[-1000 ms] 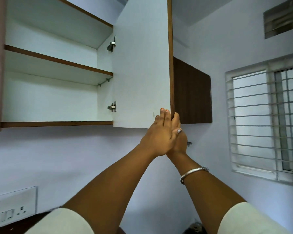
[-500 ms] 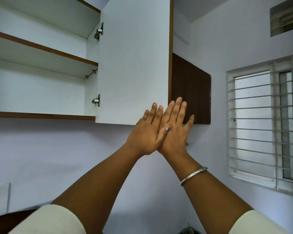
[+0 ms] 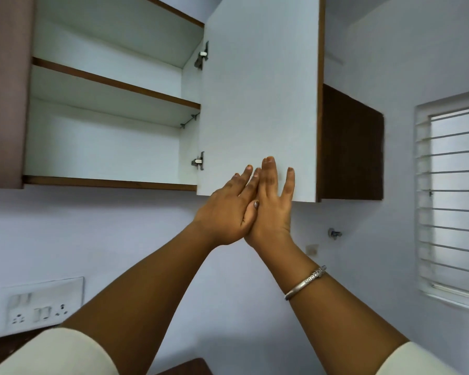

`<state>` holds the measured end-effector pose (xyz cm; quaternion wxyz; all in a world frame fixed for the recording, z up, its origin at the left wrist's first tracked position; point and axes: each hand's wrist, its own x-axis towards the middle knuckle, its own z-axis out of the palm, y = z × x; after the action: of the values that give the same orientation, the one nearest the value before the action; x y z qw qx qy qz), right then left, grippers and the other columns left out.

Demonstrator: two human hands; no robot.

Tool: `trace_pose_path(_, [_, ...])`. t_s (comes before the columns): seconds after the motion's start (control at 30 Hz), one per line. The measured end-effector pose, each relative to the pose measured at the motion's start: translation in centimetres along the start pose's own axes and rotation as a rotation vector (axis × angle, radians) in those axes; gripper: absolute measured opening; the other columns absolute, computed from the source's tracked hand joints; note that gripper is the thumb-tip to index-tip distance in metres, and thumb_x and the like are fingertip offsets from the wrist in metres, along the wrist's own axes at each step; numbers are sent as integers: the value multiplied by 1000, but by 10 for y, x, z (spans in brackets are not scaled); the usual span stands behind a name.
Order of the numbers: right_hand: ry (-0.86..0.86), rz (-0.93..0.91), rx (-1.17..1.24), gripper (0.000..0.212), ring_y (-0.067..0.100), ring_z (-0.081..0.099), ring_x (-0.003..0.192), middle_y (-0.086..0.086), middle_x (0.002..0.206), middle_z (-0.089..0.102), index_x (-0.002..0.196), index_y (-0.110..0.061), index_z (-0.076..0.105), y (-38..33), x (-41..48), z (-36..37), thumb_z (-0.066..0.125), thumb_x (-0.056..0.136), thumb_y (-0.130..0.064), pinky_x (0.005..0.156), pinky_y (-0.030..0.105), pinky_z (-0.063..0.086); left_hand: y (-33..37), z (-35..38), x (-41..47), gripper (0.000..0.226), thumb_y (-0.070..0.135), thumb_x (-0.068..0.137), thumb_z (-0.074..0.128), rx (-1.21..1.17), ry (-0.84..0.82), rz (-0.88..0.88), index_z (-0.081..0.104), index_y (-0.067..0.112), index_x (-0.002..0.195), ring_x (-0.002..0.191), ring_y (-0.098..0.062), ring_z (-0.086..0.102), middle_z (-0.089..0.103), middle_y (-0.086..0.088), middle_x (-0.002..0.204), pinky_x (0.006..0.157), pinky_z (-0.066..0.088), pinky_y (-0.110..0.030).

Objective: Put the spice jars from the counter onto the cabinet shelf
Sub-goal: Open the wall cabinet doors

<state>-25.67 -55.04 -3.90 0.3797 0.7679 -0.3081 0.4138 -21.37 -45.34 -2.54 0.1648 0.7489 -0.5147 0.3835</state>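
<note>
Cabinet shelf (image 3: 114,83): up and left of the hands; white, brown-edged.
Left hand (image 3: 225,212): fingers straight, held nothing, lay against the other hand.
Right hand (image 3: 272,209): fingers straight and spread, nothing held, raised before the open door (image 3: 260,90).
Spice jars: out of view, so their look was untellable; probably light, rigid and breakable, best gripped round the body.

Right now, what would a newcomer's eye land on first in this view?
Both hands are raised together, left hand laid against right hand, fingers straight, before the lower edge of the open cabinet door. Left of the door, the cabinet shelf shows nothing on it. A silver bangle circles the right wrist.
</note>
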Motion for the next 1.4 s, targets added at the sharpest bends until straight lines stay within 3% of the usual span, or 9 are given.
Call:
trace_pose_path(0.13, [39, -87, 133, 90, 46, -30, 134, 28, 151, -19, 145, -3, -17, -58, 6, -29, 30, 89, -55, 96, 72, -17, -54, -28, -34, 61, 39, 95, 18, 149, -66, -25, 4, 14, 150, 146, -18, 2, -1, -4, 159, 119, 11, -36])
trace_pose_path(0.4, [87, -325, 410, 81, 40, -28, 138, 21, 154, -19, 148, -9, -9, -185, 23, -97, 37, 91, -41, 104, 69, -7, -181, -85, -121, 64, 47, 97, 21, 312, -137, -151, 5, 15, 150, 146, -18, 3, -2, -3, 159, 117, 19, -40])
trace_pose_path(0.63, [99, -413, 624, 82, 38, -14, 143, 18, 157, -7, 149, -11, -3, -302, 38, -147, 46, 89, -37, 108, 64, 5, -287, -141, -184, 72, 50, 94, 27, 599, -279, -148, -3, 16, 149, 146, -21, 0, -6, -3, 159, 118, 16, -40])
trace_pose_path(0.73, [45, -393, 775, 84, 38, -8, 144, 16, 158, -2, 150, -17, 5, -346, 48, -167, 54, 86, -37, 109, 61, 13, -328, -160, -206, 82, 45, 91, 43, 700, -336, -162, -6, 15, 149, 146, -23, 1, -6, -4, 159, 115, 18, -42])
trace_pose_path(0.97, [-24, -261, 1113, 81, 36, 8, 144, 14, 157, 9, 149, -18, 7, -432, 73, -202, 50, 88, -50, 109, 50, 27, -409, -184, -246, 85, 46, 89, 47, 793, -319, -302, -4, 12, 149, 146, -25, -2, -11, -6, 158, 115, 19, -43])
trace_pose_path(1.13, [-50, -116, 1334, 85, 36, 15, 142, 18, 157, 8, 149, -17, 3, -467, 87, -211, 47, 88, -56, 109, 44, 31, -445, -187, -261, 84, 39, 88, 45, 922, -279, -239, -5, 8, 148, 146, -27, -7, -14, -11, 157, 115, 10, -47])
trace_pose_path(1.27, [33, 44, 1404, 82, 34, 20, 138, 17, 154, 19, 149, -10, 6, -483, 90, -215, 44, 90, -53, 106, 41, 35, -455, -179, -259, 83, 34, 87, 46, 943, -201, -226, -6, 10, 148, 145, -29, -9, -12, -10, 158, 115, 3, -51])
trace_pose_path(1.4, [63, 83, 1428, 82, 31, 26, 133, 14, 152, 25, 149, -10, 9, -485, 91, -214, 48, 90, -49, 103, 39, 37, -457, -169, -248, 81, 30, 89, 44, 938, -104, -258, -10, 13, 148, 145, -30, -12, -14, -7, 157, 113, -6, -54])
